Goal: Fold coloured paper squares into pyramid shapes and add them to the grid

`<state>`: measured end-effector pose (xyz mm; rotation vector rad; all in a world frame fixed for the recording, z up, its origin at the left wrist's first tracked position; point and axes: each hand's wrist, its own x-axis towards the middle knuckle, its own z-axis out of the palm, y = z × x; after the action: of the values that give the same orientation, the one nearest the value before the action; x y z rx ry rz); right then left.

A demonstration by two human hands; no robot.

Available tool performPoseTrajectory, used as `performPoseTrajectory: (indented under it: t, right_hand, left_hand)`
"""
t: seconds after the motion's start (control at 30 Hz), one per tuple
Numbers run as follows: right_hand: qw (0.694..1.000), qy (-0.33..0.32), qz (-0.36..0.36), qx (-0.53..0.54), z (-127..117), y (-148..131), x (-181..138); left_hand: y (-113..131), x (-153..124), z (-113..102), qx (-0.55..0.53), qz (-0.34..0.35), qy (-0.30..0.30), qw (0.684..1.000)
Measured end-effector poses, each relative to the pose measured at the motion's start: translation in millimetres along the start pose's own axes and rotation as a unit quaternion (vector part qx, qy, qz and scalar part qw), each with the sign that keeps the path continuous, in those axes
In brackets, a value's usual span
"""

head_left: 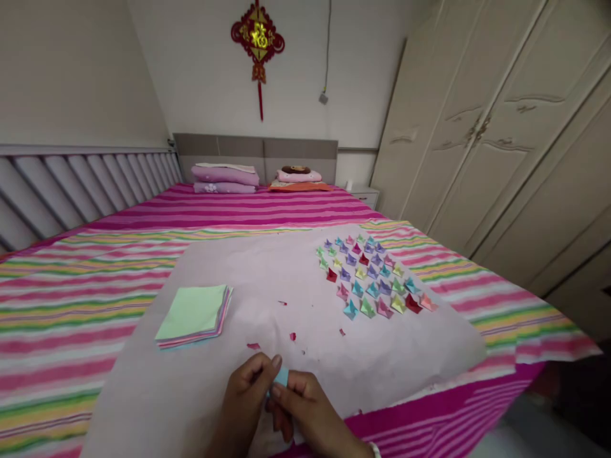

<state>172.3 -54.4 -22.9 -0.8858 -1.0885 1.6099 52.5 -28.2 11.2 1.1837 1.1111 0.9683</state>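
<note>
A small piece of light blue folded paper (282,376) is pinched between my two hands, low in the middle of the view. My left hand (248,394) grips its left side with thumb and fingers. On its right side my right hand (305,401) presses it under the thumb. Fingers cover most of the paper, so its folded shape cannot be made out. Rows of small folded paper boats (372,271) in many colours stand to the right. A stack of square coloured paper (193,312), pale green on top, lies to the left.
Red paper scraps (293,336) are scattered on the pale sheet (267,267) beyond my hands. The sheet lies on a bed with a striped cover (52,305). Folded bedding (224,178) rests by the headboard. Wardrobes (477,133) stand along the right.
</note>
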Motion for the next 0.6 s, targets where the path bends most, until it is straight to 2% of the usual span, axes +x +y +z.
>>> performPoseTrajectory:
  t: [0.13,0.3,0.47,0.6]
  right_hand:
    - [1.000,-0.016,-0.005,0.021,2,0,-4]
    - [1.000,-0.001,-0.003,0.015,0,0,-7]
    - [1.000,0.016,-0.009,0.005,-1,1,-16]
    - [1.000,0.030,-0.002,0.006,0,-3,-24]
  left_hand:
    - [-8,1,1,-0.010,-0.022,0.017,1.000]
    - [-16,2,4,0.024,-0.015,-0.002,1.000]
    - [-7,-8,7,0.063,0.033,0.013,0.997]
    - [2,-13,12,0.026,0.002,-0.020,0.999]
